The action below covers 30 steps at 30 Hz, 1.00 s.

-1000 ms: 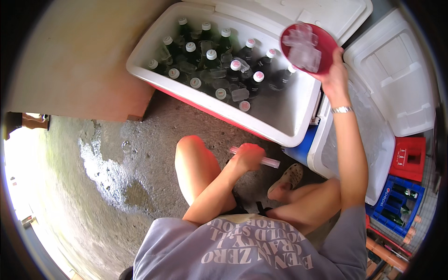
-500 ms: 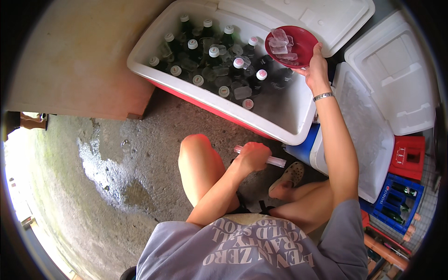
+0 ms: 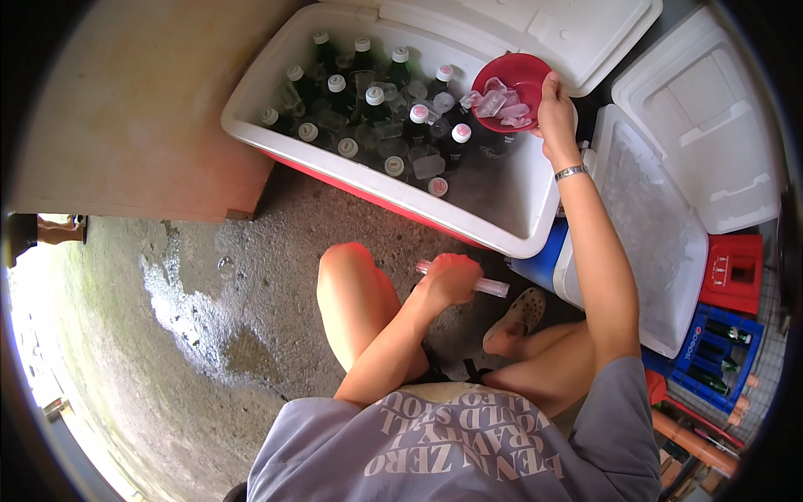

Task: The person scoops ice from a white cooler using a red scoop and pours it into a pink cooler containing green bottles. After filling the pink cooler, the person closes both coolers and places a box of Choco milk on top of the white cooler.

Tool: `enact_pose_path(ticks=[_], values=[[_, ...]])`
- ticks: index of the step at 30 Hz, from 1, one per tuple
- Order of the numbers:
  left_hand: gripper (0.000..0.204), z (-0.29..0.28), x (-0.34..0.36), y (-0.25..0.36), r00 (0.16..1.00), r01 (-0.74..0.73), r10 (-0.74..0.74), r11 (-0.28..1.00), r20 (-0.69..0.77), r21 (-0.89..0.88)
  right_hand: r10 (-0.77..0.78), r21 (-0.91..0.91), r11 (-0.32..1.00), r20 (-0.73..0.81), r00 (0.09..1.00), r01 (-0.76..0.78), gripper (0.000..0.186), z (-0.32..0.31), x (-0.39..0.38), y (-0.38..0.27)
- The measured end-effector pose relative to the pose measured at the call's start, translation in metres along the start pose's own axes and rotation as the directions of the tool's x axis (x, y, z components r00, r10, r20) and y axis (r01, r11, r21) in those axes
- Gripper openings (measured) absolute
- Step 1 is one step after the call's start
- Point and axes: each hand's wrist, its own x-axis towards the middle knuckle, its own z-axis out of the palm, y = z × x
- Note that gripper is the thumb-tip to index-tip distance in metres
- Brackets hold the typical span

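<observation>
Translucent strip point(image 3: 492, 288); middle unseen inside left hand point(image 3: 452, 279)

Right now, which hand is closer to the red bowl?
Right: the right hand holds the red bowl over the bottle cooler. The left hand is apart from it, lower in the picture, holding clear plastic.

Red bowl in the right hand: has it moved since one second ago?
Yes. Judged against the red-and-white cooler, the red bowl, held in the right hand, has shifted left in the view.
</observation>
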Motion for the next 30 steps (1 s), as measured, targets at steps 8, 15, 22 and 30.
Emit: enact_pose_path(ticks=[8,15,22,30], values=[[0.015,-0.001,0.003,0.004,1.0,0.005,-0.005,1.0,0.017,-0.003,-0.328,-0.098,0.933,0.167,0.93,0.347,0.059,-0.011,-0.017,0.008],[0.016,-0.002,0.004,0.002,1.0,0.012,-0.012,1.0,0.029,0.012,-0.319,-0.187,0.913,0.231,0.919,0.363,0.059,-0.012,-0.038,-0.005],[0.016,-0.002,0.004,0.004,0.999,0.011,-0.012,1.0,0.035,0.017,-0.373,-0.161,0.898,0.22,0.901,0.41,0.055,-0.017,-0.04,0.002],[0.015,0.002,0.007,0.0,1.0,0.002,-0.002,1.0,0.011,0.013,-0.335,-0.001,0.94,0.18,0.925,0.341,0.059,-0.036,-0.027,0.009]])
